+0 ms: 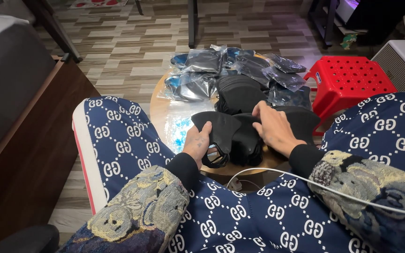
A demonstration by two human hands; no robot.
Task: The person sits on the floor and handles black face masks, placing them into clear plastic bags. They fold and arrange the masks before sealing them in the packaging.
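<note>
on the left i see a dark wooden bed frame (33, 140), then my patterned trouser leg (118, 136). my left hand (197, 144) is clamped on the edge of a black face mask (219, 133), lifted just off the round wooden surface (162, 110). beside it my right hand (273, 127) lies pressed on a stack of black masks (247, 140), fingers together, gripping nothing that i can tell. behind sit bagged masks (202, 63); a red plastic stool (348, 79) stands to the right. a white cable (315, 185) crosses my lap. i judge the stack could slide off the near edge if the right hand shifts, and the cable might snag a sleeve.
</note>
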